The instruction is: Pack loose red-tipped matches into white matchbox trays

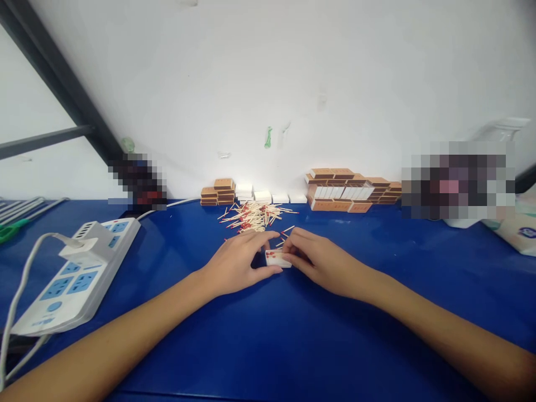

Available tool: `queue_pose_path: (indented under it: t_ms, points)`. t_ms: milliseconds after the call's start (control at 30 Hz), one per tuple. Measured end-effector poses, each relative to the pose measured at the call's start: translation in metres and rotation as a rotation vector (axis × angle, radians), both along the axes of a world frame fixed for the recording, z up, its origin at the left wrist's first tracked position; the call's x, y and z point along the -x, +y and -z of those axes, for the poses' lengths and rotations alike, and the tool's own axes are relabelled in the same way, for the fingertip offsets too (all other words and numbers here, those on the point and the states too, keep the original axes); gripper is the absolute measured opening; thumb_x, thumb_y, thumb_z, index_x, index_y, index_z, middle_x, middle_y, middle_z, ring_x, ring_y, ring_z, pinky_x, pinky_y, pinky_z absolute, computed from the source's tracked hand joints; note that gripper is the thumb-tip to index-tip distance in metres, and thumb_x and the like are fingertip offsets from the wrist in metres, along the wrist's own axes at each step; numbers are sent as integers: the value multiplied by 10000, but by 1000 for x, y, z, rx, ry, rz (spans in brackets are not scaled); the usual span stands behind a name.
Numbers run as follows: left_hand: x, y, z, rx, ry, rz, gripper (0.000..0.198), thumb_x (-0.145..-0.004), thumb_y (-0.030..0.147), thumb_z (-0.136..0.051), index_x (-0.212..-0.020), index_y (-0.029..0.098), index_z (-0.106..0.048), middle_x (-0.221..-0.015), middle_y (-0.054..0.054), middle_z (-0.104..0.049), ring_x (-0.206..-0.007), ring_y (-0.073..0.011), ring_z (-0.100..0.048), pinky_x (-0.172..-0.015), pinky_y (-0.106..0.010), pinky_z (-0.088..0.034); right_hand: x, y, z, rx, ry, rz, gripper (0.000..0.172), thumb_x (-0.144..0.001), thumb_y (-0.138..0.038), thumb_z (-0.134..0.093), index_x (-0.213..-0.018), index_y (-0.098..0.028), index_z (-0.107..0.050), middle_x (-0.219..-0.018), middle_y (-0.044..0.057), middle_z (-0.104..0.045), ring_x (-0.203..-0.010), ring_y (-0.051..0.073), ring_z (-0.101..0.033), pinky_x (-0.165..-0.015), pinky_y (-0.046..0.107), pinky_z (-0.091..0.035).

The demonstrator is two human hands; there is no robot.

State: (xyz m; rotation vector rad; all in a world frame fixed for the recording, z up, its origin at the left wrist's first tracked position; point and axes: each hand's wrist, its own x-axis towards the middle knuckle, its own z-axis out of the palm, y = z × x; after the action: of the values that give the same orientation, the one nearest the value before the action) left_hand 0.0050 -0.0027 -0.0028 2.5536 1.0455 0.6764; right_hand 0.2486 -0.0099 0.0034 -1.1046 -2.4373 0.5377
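Note:
A small white matchbox tray [273, 258] lies on the blue table in front of me, with red-tipped matches in it. My left hand [240, 261] steadies it from the left, thumb along the near side and fingers at the far side. Over the tray's right end, the fingers of my right hand [313, 258] are pinched together; what is between them is hidden. Just beyond my hands is a loose heap of matches [253, 215], and a few stray matches lie between the heap and my right hand.
Against the wall stand brown matchboxes [218, 192] at left, white trays [263, 196] in the middle, and a larger stack of matchboxes [350, 192] at right. A white power strip [84, 279] with cables is on the left. A tissue pack [517, 223] lies far right.

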Motion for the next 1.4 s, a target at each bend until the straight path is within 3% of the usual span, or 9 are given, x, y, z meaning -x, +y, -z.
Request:
queue_pose_path:
  t_ms: [233,367,600,800,1033,1400]
  points:
    - [1,1,2,-9,14,55,579,-924,479,-736,-1413,242,-536,-1172,-74,-709,-1047,-247,-681,-904,-408,-565,2,-3,-1,-23,-9,-24,137,-1020,-242,-547,-976,-210,-673,-1009,67,-629,-807,167,-600,-698,299,-458]
    - [1,1,1,-25,29,67,559,-911,452,-759,-1385,221,-574,-1140,-77,-712,-1023,-247,-684,-893,-405,-560,-6,3,-8,1,20,-15,142,-1005,-266,-582,-941,-217,-699,-897,31,-648,-746,149,-585,-677,289,-439]
    - [0,0,-4,-39,37,188,334,-910,444,-763,-1147,210,-729,-1047,-59,-731,-982,-226,-682,-868,-350,-535,-19,24,1,-88,-4,156,147,-1008,-265,-570,-975,-203,-698,-894,43,-646,-744,161,-570,-681,305,-428]
    - [-2,-2,-3,-54,38,187,374,-902,466,-767,-1165,202,-738,-1042,-55,-729,-969,-219,-686,-850,-339,-531,-23,25,7,-120,-46,101,181,-1005,-191,-527,-1109,-214,-673,-1027,62,-620,-782,161,-586,-708,304,-459]
    - [-1,-1,-3,-52,53,185,353,-916,457,-753,-1164,206,-739,-1063,-56,-733,-987,-221,-686,-869,-343,-529,-26,26,10,-137,-99,30,88,-1004,-198,-553,-1021,-214,-638,-1070,68,-597,-814,169,-608,-711,305,-489]
    - [0,-1,-3,-65,45,189,322,-914,423,-761,-1144,199,-738,-1043,-55,-730,-957,-217,-690,-831,-334,-526,-16,20,8,-161,-84,13,100,-1042,-206,-506,-1001,-209,-598,-1066,67,-601,-867,181,-634,-782,329,-508]
